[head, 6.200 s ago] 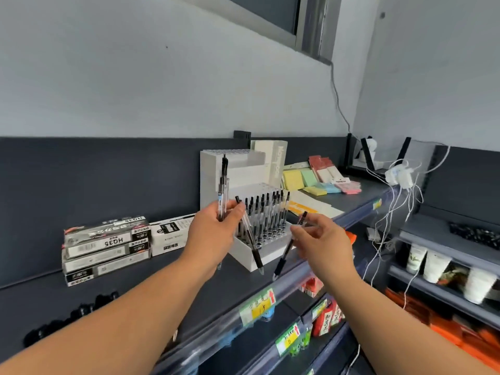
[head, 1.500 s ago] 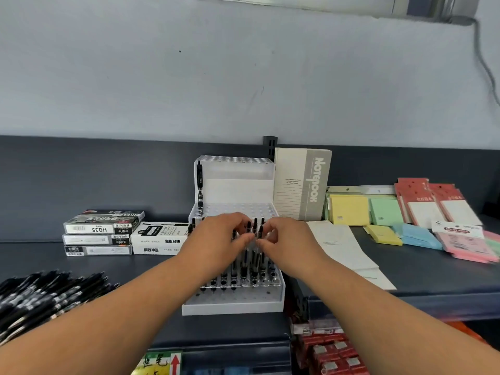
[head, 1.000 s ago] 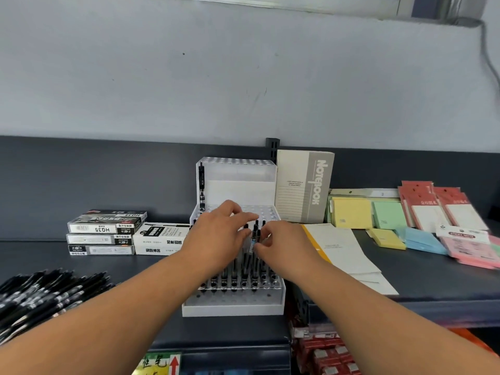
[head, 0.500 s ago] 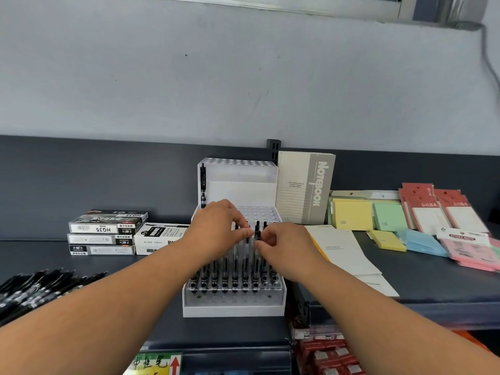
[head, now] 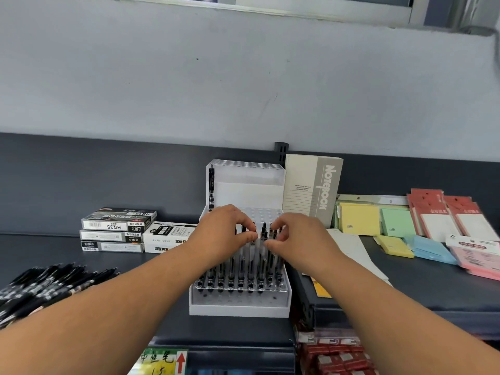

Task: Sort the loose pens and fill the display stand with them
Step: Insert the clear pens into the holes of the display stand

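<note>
The white stepped display stand [head: 239, 304] sits mid-shelf, and several clear black-tipped pens [head: 240, 269] stand upright in its lower tier. One more pen [head: 211, 182] stands alone at the upper tier's left corner. My left hand [head: 221, 234] and my right hand [head: 295, 239] hover over the lower tier with curled fingers. Each pinches the top of a standing pen. A pile of loose black pens [head: 46, 288] lies on the shelf at the far left.
Stacked pen boxes [head: 116, 228] and a white box [head: 167, 236] lie left of the stand. A notebook [head: 311, 190] leans behind it on the right. Coloured sticky-note pads [head: 397, 228] and paper sheets [head: 354, 253] cover the right shelf. Below are red packs [head: 332, 355].
Both hands stayed over the lower tier, working the pen tops. The fingers have shifted slightly and the hands have drawn a little apart.
</note>
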Demonstrator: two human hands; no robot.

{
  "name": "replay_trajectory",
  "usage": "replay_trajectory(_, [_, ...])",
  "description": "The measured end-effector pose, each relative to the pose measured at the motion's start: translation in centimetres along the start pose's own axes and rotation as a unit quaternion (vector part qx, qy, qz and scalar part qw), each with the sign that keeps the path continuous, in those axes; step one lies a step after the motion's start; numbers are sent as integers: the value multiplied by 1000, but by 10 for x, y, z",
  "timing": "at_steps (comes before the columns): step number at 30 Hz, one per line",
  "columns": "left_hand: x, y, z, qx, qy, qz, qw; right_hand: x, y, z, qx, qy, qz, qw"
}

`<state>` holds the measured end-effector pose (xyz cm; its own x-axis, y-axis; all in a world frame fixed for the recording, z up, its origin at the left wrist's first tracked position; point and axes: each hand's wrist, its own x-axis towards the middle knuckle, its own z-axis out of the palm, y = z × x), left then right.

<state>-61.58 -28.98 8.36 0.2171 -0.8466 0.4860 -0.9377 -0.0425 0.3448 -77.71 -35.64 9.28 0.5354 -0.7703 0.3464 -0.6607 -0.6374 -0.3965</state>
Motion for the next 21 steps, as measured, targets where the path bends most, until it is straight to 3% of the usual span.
replay_trajectory(4, [-12,-7,-11,4,34,-3,999,2,-14,-7,-17,69,-58,996])
replay_trajectory(8, [-30,-26,-28,105,82,-25,991,3,-39,14,-14,60,-118,991])
replay_trajectory(12, [-63,-57,-51,209,82,-82,971,-4,-82,43,-22,38,-158,986])
replay_trajectory(21, [-186,-168,-156,280,105,-230,926,-27,-244,128,6,1,-260,966])
